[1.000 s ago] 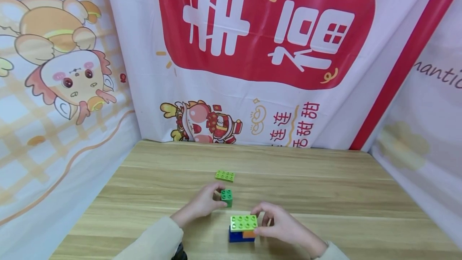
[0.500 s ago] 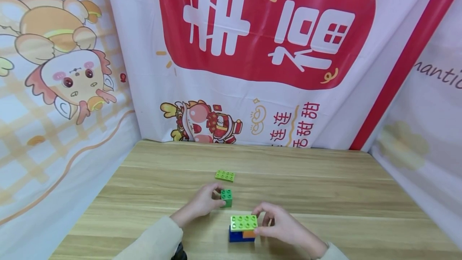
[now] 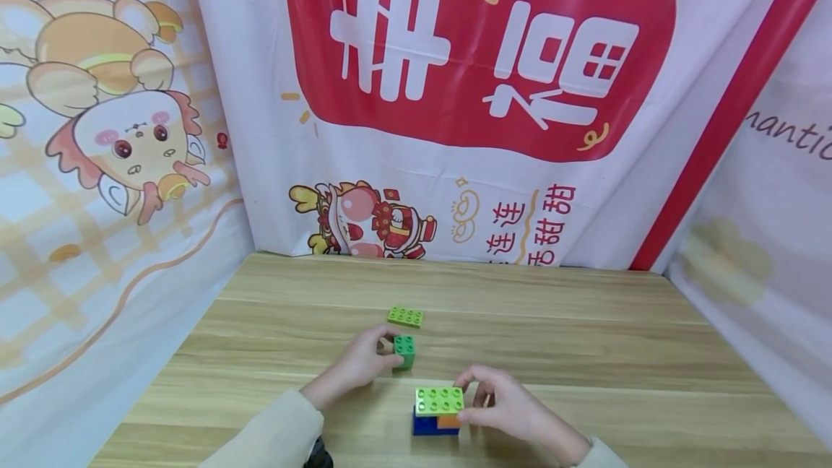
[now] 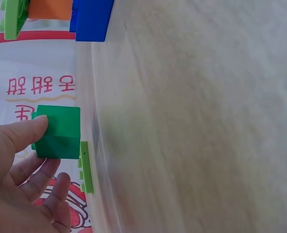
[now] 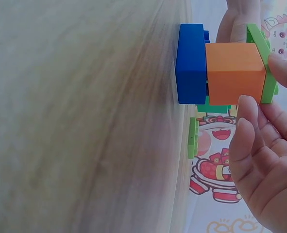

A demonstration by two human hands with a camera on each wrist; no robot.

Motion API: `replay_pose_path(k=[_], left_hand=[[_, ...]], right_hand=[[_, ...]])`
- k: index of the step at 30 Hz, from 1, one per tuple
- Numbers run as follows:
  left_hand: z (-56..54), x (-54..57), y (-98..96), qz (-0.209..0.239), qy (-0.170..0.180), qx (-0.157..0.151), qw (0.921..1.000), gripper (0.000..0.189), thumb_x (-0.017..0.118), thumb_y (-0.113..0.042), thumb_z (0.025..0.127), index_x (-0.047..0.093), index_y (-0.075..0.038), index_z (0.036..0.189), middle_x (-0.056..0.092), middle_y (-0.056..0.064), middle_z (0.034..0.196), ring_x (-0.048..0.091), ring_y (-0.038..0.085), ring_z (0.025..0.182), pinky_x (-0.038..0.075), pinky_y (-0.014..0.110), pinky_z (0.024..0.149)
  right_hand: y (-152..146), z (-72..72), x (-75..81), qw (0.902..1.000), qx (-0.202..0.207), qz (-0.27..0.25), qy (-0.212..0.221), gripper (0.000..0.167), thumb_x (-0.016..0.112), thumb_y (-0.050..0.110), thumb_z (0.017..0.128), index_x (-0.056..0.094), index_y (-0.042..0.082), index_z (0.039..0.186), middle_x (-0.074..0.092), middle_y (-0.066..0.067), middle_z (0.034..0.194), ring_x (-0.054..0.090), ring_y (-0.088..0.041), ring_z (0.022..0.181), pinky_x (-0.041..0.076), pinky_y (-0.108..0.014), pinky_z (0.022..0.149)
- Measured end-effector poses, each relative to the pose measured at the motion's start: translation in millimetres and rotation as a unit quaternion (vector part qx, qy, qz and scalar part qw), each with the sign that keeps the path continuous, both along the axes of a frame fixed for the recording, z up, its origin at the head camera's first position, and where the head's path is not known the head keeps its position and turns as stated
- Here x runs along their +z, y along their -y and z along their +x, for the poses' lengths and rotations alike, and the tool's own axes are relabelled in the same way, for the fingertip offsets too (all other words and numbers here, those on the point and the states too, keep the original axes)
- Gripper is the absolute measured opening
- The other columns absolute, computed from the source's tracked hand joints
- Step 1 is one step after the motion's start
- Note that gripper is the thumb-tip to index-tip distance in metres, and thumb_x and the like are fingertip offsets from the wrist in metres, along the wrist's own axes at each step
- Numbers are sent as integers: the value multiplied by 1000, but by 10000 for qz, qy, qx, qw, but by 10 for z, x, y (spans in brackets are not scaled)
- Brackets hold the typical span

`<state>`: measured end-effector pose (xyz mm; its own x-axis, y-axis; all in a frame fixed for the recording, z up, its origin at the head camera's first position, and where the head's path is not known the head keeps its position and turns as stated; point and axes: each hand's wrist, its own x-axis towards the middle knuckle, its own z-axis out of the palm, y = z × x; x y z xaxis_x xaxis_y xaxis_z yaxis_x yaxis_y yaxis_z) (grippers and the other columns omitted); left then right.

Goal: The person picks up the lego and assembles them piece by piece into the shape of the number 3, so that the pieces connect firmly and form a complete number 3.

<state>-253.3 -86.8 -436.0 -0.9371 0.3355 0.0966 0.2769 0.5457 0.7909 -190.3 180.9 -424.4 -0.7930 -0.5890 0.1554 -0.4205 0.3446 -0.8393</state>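
Observation:
My left hand [image 3: 357,365] pinches a green building block [image 3: 404,352] with studs on top, thumb on one side and fingers on the other. In the left wrist view the green block [image 4: 59,132] appears slightly off the table. To its right and nearer stands a small stack: a blue block [image 5: 191,63] at the bottom, an orange block [image 5: 235,73] on part of it, and a flat lime-green brick [image 3: 438,401] on top, overhanging the blue one. My right hand [image 3: 507,403] holds the right end of this lime-green brick between thumb and fingers.
Another flat lime-green brick [image 3: 406,317] lies on the wooden table [image 3: 552,323] beyond my left hand. Printed cloth hangs along the table's back [image 3: 403,143] and both sides.
My left hand has shifted slightly left and away from me, carrying the green block with it. The right hand and the stack have stayed in place.

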Motion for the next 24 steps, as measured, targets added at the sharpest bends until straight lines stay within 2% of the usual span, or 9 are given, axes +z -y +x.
replay_pose_path(k=[8, 15, 24], left_hand=[[32, 45, 27, 90, 56, 57, 9999, 41, 70, -18, 80, 57, -10, 118, 57, 2, 110, 52, 27, 100, 45, 43, 80], [97, 197, 4, 222, -190, -19, 9996, 40, 70, -21, 81, 57, -8, 117, 57, 3, 112, 51, 30, 102, 45, 42, 79], [220, 392, -71, 219, -462, -227, 9984, 43, 71, -26, 80, 57, -11, 118, 58, 1, 110, 52, 25, 101, 45, 39, 80]], right_hand=[[0, 1, 8, 10000, 29, 31, -67, 28, 72, 21, 80, 58, 13, 103, 59, -1, 76, 55, -9, 63, 47, -26, 52], [0, 4, 27, 9999, 2, 112, -70, 27, 72, 21, 80, 58, 14, 102, 59, 0, 75, 54, -9, 64, 47, -26, 53], [-7, -6, 6, 9998, -19, 204, 53, 27, 71, 19, 81, 57, 14, 103, 59, 0, 79, 55, -10, 64, 46, -26, 54]])
